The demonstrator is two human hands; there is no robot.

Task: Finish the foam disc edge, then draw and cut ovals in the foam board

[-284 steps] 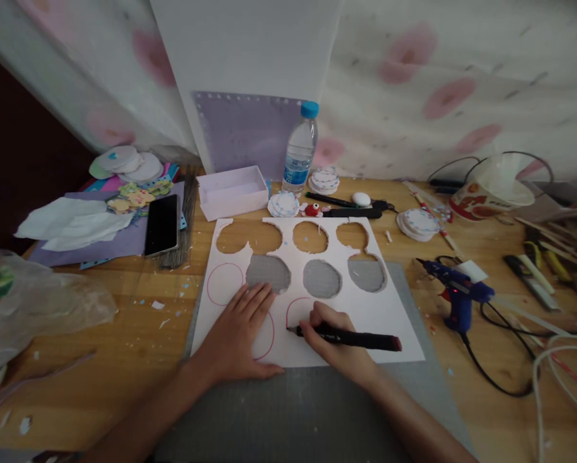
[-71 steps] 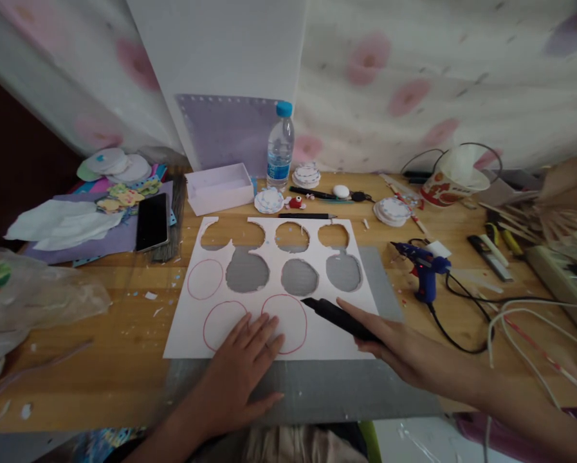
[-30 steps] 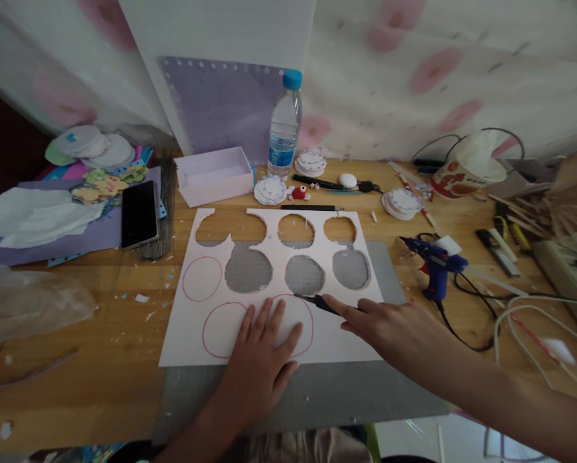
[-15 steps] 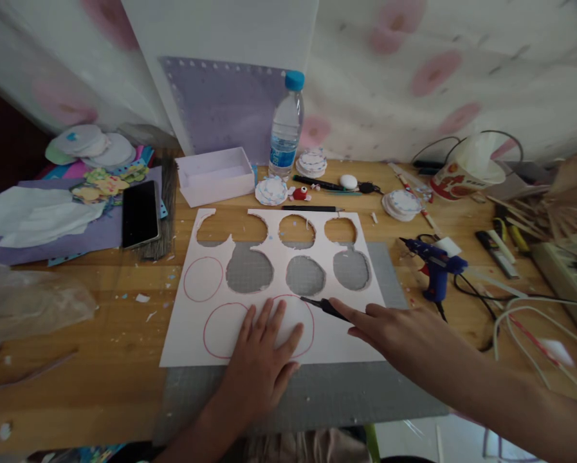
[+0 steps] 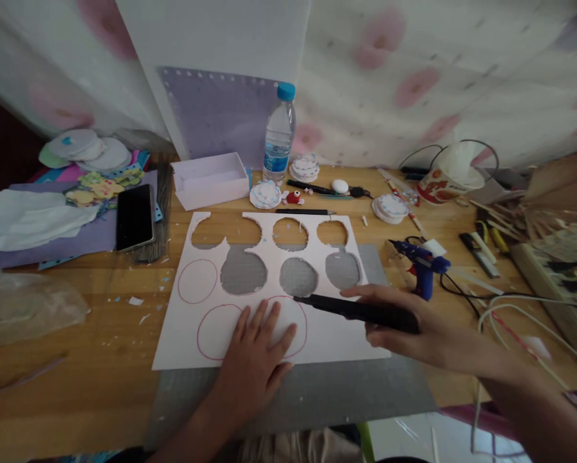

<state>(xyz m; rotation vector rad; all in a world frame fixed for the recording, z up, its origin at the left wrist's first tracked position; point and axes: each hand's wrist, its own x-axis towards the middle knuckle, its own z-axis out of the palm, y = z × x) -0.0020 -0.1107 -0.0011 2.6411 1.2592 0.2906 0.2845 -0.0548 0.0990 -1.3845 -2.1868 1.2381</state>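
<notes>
Holding black tool (image 5: 360, 311), right hand (image 5: 413, 328), over sheet (image 5: 336, 334)

A home craft corner: a wooden worktop (image 5: 100, 308) strewn with paper scraps, a glue gun (image 5: 421, 263) near its right edge, a gray cutting mat (image 5: 293, 392), and a flowered curtain (image 5: 413, 83) behind.

light: dim, soft daylight through the pale curtain (image 5: 437, 77) behind the table's far edge | shadows: faint | glare: none | blur: slight on right hand (image 5: 413, 325) | edges: wide-lens bending; left corner dark
</notes>
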